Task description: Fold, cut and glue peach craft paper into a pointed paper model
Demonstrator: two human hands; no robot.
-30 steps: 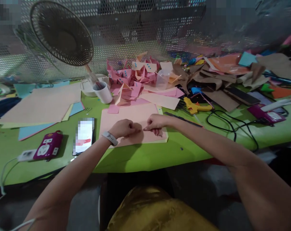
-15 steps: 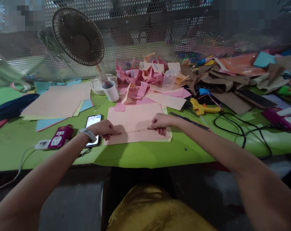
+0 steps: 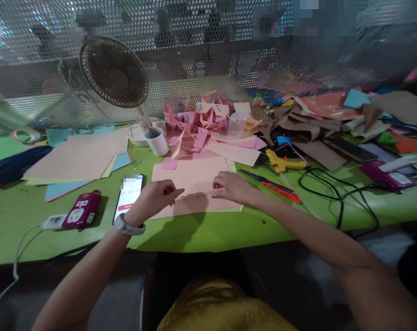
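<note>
A pink paper sheet [image 3: 194, 177] lies on the green table [image 3: 201, 230] in front of me, with its near part folded over along a crease. My left hand [image 3: 156, 195], with a white watch on the wrist, pinches the left end of the fold. At the right end, my right hand [image 3: 231, 186] presses down on the same fold with its fingers. A phone [image 3: 128, 200] with a lit screen lies just left of my left hand.
A desk fan [image 3: 114, 73] and a white cup [image 3: 157, 140] stand at the back left beside a heap of folded pink pieces [image 3: 197, 122]. Paper sheets [image 3: 77, 158] lie left; a purple power strip [image 3: 81, 215] lies near them. A yellow glue gun [image 3: 284, 162], a red-black pen [image 3: 273, 184] and black cables [image 3: 335, 188] lie right.
My hands moved apart along the fold, the left one sliding out to the left end and then back a little. The view tilted slightly.
</note>
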